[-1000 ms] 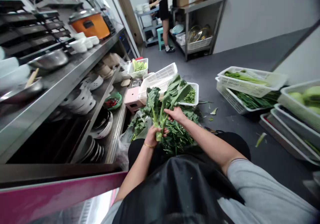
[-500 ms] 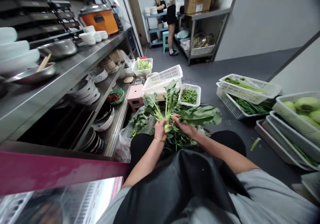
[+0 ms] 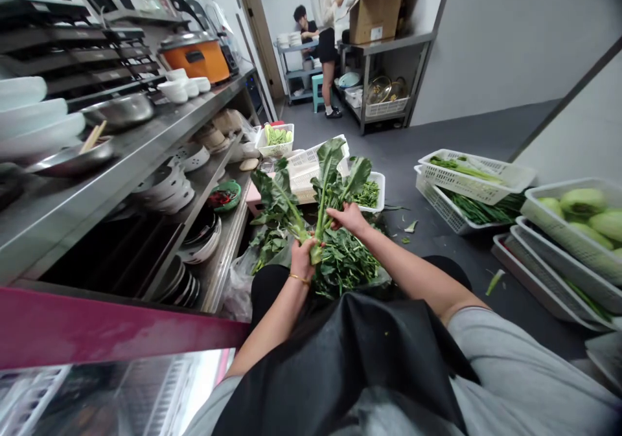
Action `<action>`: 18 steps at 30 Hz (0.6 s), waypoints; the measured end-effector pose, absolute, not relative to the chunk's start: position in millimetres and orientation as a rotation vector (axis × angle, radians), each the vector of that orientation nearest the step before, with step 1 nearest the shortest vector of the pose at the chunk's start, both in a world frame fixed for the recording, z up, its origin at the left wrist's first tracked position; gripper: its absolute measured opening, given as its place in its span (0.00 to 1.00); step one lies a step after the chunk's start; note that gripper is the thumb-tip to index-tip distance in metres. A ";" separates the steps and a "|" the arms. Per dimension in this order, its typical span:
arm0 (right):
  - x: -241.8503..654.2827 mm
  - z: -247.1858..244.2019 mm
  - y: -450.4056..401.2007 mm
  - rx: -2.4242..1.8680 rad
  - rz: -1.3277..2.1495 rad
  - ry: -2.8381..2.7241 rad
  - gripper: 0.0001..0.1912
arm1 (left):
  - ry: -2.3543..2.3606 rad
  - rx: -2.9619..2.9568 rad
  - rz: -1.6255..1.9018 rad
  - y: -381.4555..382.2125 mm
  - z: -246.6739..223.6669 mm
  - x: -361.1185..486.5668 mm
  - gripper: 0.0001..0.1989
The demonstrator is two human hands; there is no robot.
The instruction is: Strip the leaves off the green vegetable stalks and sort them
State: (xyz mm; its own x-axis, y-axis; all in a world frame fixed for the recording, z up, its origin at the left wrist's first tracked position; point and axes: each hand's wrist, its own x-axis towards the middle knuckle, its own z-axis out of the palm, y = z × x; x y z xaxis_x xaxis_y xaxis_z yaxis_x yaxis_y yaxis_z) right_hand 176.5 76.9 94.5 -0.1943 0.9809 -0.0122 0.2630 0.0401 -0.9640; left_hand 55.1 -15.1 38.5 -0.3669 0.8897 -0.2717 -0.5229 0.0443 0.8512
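My left hand, with a gold bracelet at the wrist, is closed round the thick pale base of a leafy green vegetable. Its long stalks and broad dark leaves spread upward and away from me. My right hand is closed at the right side of the plant, pinching a leaf stalk; the fingertips are partly hidden by leaves. Below both hands, between my knees, lies a heap of loose greens. More leaves lie in a clear plastic bag at the left.
Ahead stand a white basket, partly behind the leaves, and a white tub of cut greens. Stacked vegetable baskets are on the right. A steel shelf with dishes runs along the left. Two people are in the background.
My right hand has moved up and forward along the plant. The large leaf that stuck out to the right beside it is gone from there. My left hand has shifted slightly left with the plant.
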 end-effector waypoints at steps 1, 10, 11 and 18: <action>174.6 89.6 68.5 -1.291 1.069 -1.622 0.09 | 1.149 0.395 1.552 -13.3 38.8 53.3 0.17; 185.0 53.0 34.8 -1.320 1.144 -1.807 0.14 | 1.312 0.248 1.700 9.5 18.0 47.7 0.15; 182.6 57.0 46.3 -1.336 1.237 -1.762 0.14 | 1.354 0.305 1.731 6.2 13.6 48.2 0.16; 147.4 56.1 64.9 -1.392 0.965 -1.963 0.09 | 1.518 0.710 1.723 -8.4 -2.6 50.9 0.17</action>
State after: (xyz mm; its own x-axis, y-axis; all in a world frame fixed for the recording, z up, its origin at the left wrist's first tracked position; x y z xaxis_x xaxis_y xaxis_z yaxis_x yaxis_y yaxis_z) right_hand 147.4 64.9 56.1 -0.3189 0.9474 0.0249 0.5588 0.2092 -0.8025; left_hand 50.9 -8.4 -2.6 -0.5881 0.8069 -0.0559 -0.1575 -0.0464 0.9864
